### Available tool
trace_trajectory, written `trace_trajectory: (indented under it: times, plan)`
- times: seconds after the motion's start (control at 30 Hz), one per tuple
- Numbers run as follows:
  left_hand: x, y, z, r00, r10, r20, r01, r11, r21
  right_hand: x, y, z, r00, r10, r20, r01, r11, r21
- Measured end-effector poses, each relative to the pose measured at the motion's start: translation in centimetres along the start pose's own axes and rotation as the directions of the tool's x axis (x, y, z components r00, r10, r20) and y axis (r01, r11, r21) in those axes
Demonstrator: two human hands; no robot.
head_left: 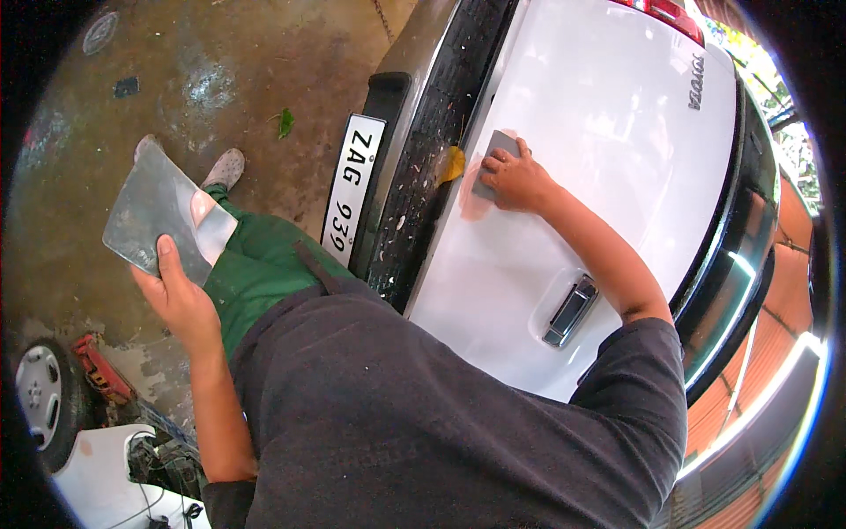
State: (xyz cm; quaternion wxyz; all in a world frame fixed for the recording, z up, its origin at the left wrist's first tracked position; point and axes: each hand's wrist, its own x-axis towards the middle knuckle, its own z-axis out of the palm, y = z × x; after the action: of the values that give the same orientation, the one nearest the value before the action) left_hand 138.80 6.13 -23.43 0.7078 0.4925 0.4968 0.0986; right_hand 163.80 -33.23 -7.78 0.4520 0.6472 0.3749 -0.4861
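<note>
My left hand (pixel 167 286) grips a flat metal plate (pixel 141 212) with a pinkish blob and a bright patch at its right side. My right hand (pixel 515 181) holds a small grey spreader (pixel 500 141) against a white tailgate (pixel 630 176), on a smeared pink patch (pixel 476 205) close to the tailgate's bumper-side edge. A yellow leaf (pixel 454 164) lies on the dark bumper beside that patch. The tailgate handle (pixel 570 309) is below my right hand in the picture.
A licence plate (pixel 352 181) is on the bumper (pixel 414 203). My feet stand on a wet, stained floor (pixel 106 115). At lower left are a wheel (pixel 40 397), a red metal object (pixel 101 366) and a white panel with cables (pixel 88 476).
</note>
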Motion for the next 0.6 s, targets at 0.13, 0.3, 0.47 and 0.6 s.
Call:
trace_trajectory:
  times: [0.13, 0.3, 0.47, 0.6]
  plan:
    - [-0.2, 0.5, 0.5, 1.0, -0.001, -0.007, 0.001, 1.0, 0.011, -0.3, -0.3, -0.1, 0.999, 0.019, 0.037, -0.017, 0.999, -0.033]
    - [-0.3, 0.7, 0.7, 1.0, -0.013, -0.028, 0.012, 1.0, -0.027, -2.1, -1.2, -2.3, 0.985, 0.063, 0.164, -0.048, 0.995, -0.091]
    - [-0.4, 1.0, 0.5, 0.999, -0.016, -0.033, 0.017, 0.999, 0.032, -2.1, -1.4, -2.9, 0.989, 0.057, 0.137, -0.054, 0.998, -0.023]
    - [-0.2, 0.6, 0.0, 1.0, -0.017, -0.007, 0.016, 0.999, -0.051, -1.0, -1.2, -0.5, 1.0, 0.0, 0.028, 0.0, 1.0, -0.024]
